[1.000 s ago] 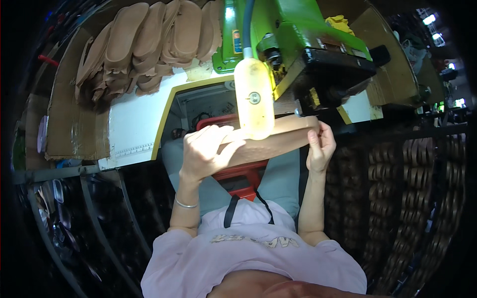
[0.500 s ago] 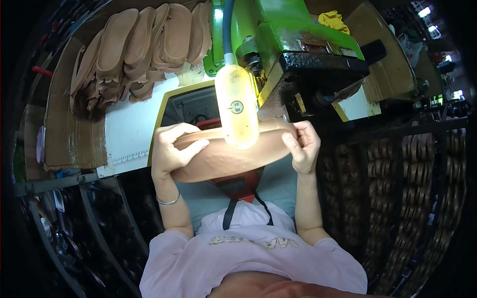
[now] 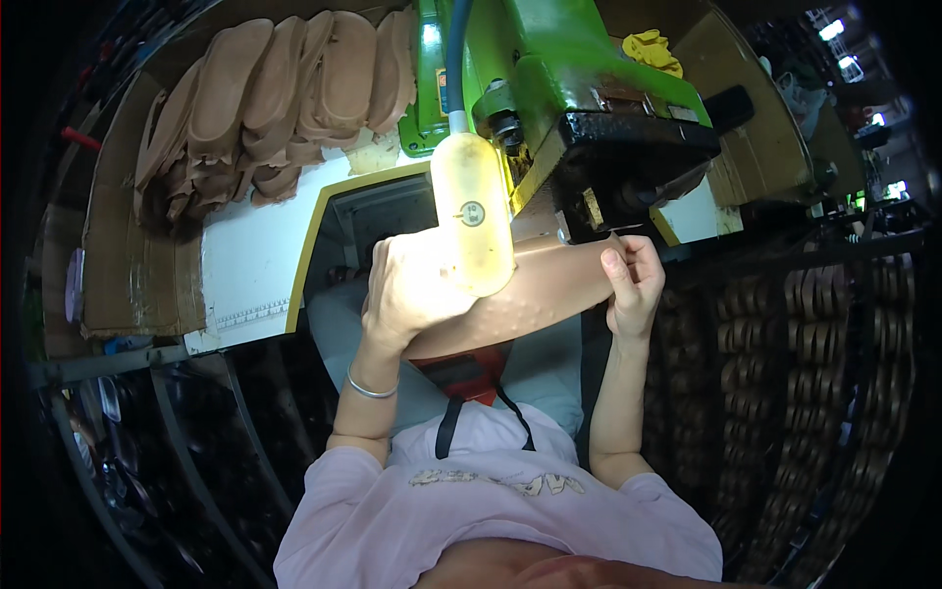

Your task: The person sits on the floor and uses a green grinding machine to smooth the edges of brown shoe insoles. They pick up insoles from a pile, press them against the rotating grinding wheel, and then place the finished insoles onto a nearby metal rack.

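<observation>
- Our right hand (image 3: 636, 283) pinches the tan sole (image 3: 542, 296) at its right end.
- Our left hand (image 3: 407, 290) touches its left part; through glare, we cannot tell that grip.
- It is above our lap (image 3: 545, 368), beneath the lamp (image 3: 472, 211).

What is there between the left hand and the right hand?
In the head view, a tan sole-shaped piece spans from left hand to right hand; a lamp partly covers it.

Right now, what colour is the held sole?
The sole is tan brown, clearest in the head view.
</observation>
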Demonstrator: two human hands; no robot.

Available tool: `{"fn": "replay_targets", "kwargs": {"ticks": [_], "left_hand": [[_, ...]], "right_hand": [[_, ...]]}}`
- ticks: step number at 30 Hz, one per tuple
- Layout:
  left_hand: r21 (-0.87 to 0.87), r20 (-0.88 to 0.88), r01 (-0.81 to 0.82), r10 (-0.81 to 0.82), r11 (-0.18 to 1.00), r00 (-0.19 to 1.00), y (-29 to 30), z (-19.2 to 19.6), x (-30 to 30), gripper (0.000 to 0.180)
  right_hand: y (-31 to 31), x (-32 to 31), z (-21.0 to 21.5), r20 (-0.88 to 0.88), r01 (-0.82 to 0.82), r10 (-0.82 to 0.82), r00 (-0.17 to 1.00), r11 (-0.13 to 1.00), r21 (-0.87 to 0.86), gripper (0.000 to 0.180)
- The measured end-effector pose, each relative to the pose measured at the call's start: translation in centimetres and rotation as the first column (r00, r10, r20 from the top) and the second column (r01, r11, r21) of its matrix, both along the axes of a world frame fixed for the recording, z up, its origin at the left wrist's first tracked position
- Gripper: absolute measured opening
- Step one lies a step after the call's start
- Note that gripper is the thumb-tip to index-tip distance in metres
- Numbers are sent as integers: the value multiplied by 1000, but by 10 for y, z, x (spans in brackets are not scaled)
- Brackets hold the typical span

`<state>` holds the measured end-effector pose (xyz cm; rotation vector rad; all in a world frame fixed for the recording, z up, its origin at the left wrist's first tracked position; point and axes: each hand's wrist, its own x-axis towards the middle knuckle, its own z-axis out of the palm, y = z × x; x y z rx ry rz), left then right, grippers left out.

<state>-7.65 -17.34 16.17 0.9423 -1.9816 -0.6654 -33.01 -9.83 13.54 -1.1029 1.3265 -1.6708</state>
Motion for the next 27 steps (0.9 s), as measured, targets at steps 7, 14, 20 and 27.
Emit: {"fn": "replay_targets", "kwargs": {"ticks": [7,14,20,27], "left_hand": [[207,-40,-16,25,978,999,-1,-6,33,21],[146,47,-8,1,989,999,26,-9,61,33],[77,-74,67,-61,995,995,36,-15,35,26],[358,-152,182,-135,916,979,36,-13,11,8]], "right_hand": [[4,37,5,32,-84,83,996,995,46,23],[17,64,-30,-192,-151,138,972,987,-53,31],[25,55,-40,-252,-74,30,967,983,-167,33],[26,36,-31,-388,-77,-30,921,963,-257,28]]}}
